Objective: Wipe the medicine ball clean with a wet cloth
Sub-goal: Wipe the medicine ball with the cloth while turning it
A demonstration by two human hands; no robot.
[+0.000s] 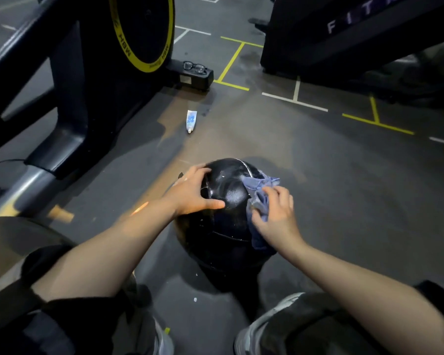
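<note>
two hands on the medicine ball: left hand spread flat, right hand grip bunching blue cloth

Grey gym floor carries the medicine ball, a small tube and machine bases.

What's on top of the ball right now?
On the ball: the left hand spread flat on its left side, and a blue cloth pressed on its right side by the right hand. The ball's surface beneath them is hidden.
</note>
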